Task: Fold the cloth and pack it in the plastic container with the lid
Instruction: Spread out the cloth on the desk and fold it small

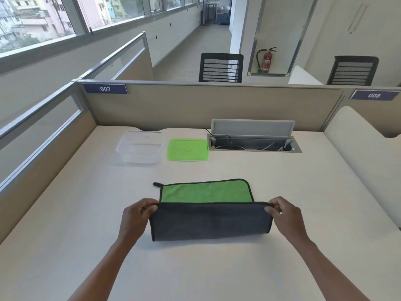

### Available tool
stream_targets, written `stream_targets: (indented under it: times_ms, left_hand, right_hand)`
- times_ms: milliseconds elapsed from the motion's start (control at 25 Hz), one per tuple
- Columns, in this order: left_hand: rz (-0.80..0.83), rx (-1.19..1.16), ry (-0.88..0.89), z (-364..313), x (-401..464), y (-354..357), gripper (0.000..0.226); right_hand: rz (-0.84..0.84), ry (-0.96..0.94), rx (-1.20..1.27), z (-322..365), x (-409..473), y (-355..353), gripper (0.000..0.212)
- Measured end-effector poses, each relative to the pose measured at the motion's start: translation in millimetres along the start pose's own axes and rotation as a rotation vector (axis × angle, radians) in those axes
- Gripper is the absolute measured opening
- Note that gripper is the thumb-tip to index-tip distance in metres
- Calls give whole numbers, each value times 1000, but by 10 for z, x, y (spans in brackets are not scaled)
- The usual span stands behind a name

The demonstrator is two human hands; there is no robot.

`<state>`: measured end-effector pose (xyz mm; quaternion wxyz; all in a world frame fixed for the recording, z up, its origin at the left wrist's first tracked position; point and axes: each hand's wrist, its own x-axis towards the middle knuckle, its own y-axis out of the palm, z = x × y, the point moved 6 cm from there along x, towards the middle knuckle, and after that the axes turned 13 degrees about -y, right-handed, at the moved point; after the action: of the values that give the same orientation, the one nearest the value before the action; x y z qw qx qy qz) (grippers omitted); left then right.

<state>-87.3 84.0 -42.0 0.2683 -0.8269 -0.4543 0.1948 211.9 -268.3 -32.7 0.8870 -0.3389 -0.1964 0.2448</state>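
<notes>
A cloth (209,221), green on one face and dark grey on the other with black trim, lies on the desk in front of me. Its near half is lifted and folded over, grey side showing, while the green far part stays flat. My left hand (136,216) pinches the left corner of the raised edge, and my right hand (284,213) pinches the right corner. Farther back stands a clear plastic container (140,146), open and empty. Its green lid (188,150) lies flat on the desk just to the right of it.
The pale desk (65,213) is fenced by beige partition walls at the back and left. An open cable tray (253,144) with a raised flap and wires sits at the back right, beside the lid. Two black chairs stand beyond the partition.
</notes>
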Motion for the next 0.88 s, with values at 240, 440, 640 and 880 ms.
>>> stream_targets:
  times_ms: [240, 440, 640, 880]
  left_hand:
    - [26, 22, -116, -11, 619, 171, 18]
    - [33, 99, -212, 97, 1023, 355, 4]
    - [11, 136, -236, 84, 1297, 511, 4]
    - [6, 185, -270, 91, 1387, 633, 6]
  right_hand:
    - [5, 98, -30, 1, 820, 306, 9]
    - [16, 230, -40, -116, 1216, 599, 10]
    - [18, 326, -68, -267, 1372, 797, 11]
    - [43, 341, -107, -394, 1463, 905, 13]
